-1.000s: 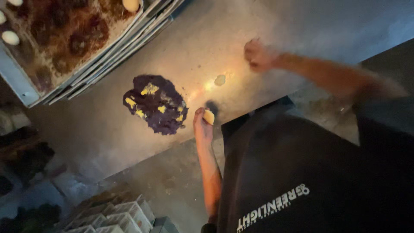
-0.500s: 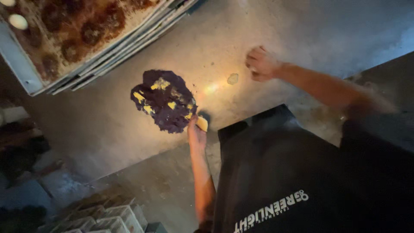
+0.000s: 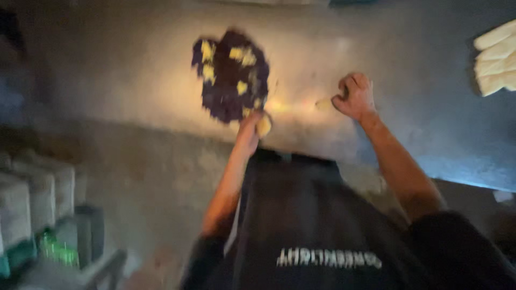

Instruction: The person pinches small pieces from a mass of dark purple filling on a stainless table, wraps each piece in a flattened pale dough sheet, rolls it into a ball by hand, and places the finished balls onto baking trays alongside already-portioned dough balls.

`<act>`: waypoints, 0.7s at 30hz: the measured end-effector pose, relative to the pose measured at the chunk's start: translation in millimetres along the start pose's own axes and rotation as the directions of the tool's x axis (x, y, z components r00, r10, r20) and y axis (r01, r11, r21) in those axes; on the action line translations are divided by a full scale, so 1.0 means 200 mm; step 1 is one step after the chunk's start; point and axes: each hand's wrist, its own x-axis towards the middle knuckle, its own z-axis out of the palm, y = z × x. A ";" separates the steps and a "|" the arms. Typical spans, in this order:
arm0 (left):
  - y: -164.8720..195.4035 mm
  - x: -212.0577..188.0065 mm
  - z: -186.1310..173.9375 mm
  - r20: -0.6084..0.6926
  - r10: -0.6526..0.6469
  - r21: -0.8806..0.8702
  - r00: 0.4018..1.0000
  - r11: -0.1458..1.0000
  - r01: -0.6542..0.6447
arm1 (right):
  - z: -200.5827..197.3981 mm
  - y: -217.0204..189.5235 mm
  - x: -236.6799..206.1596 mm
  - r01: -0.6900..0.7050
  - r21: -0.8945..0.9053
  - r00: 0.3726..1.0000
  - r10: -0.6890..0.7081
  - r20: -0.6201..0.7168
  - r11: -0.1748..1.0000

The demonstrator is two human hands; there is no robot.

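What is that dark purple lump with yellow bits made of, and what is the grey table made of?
The dark purple lump with yellow bits looks like soft dough: a matte, uneven blob, flattened on the table. The blur leaves it uncertain. The yellow bits look like small chunks pressed in. The grey worktable seems to be dull metal, since it gives a faint sheen, though worn stone is possible. The left hand touches the lump's edge.

Food-prep spot, likely a bakery or commercial kitchen: long metal worktable (image 3: 134,70) fills the top half, with a dark purple dough mass (image 3: 232,75) studded with yellow bits at 12 o'clock. Pale dough pieces (image 3: 495,64) at 2 o'clock. Stacked crates (image 3: 32,209) at 8 o'clock. Dark apron (image 3: 312,225) at 6 o'clock. Dim, blurred
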 end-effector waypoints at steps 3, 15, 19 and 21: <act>0.03 0.02 -0.04 -0.050 -0.033 0.111 0.998 0.993 0.038 | 0.05 -0.03 0.04 0.032 -0.020 0.996 -0.031 0.079 0.999; 0.26 -0.03 -0.33 0.069 -0.087 0.083 0.994 0.993 0.081 | -0.08 0.01 -0.01 -0.449 0.028 0.892 0.447 0.061 0.893; 0.33 -0.05 -0.42 0.033 -0.108 0.055 0.994 0.993 0.106 | 0.17 -0.24 0.19 -0.120 -0.095 0.972 0.136 0.193 0.988; 0.35 -0.05 -0.45 0.063 -0.124 0.014 0.990 0.992 0.123 | 0.28 -0.28 0.43 0.005 -0.115 0.937 0.035 0.346 0.993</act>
